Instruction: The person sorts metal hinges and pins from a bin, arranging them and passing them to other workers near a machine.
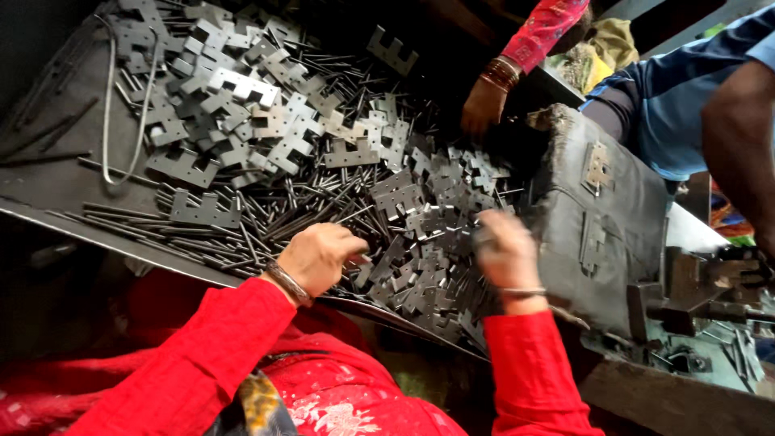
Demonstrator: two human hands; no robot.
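Grey metal tray fills the left and centre, tilted in view, heaped with flat notched steel plates and thin steel pins; plates thickest at far left and near centre, pins strewn under and between them; a bent wire loop lies far left on the tray; a dark grey padded block stands at right, two notched plates resting on its face; a person in a blue sleeve at far right, another person's hand with bangles and a pink sleeve reaching into the far edge of the pile; wearer's red sleeves near; left hand rests on the pins at the near edge, fingers curled in closed, what they grip hidden, cannot tell; right hand is blurred, set on the plates just left of the block, fingers bent down among them, grasp cannot be told.
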